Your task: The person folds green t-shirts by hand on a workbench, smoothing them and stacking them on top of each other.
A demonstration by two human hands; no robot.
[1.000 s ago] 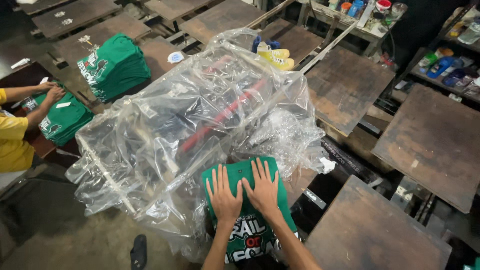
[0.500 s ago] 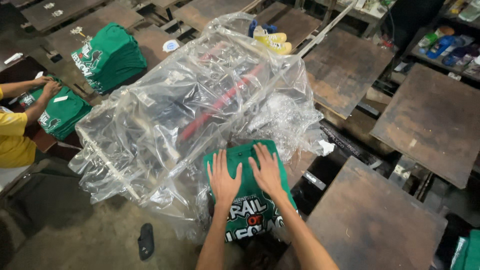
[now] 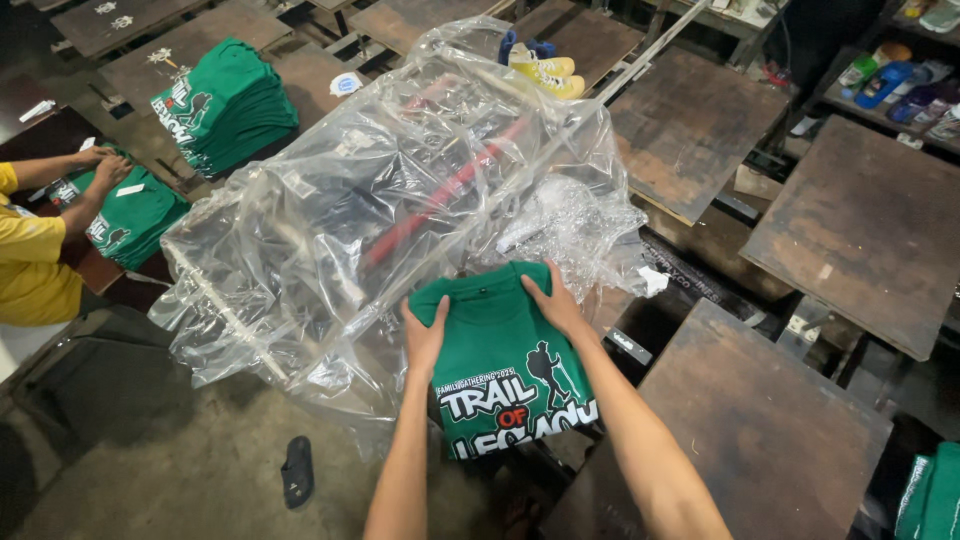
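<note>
Under my hands lies a green shirt (image 3: 505, 350), folded, on top of the counter in front of me. My left hand (image 3: 424, 338) grips its left edge, fingers curled around it. My right hand (image 3: 556, 303) lies spread on the top right corner. I should keep both sides even and press flat. A big plastic sheet (image 3: 380, 200) touches the shirt's top edge. To my right, a brown board (image 3: 760, 440) offers open room.
</note>
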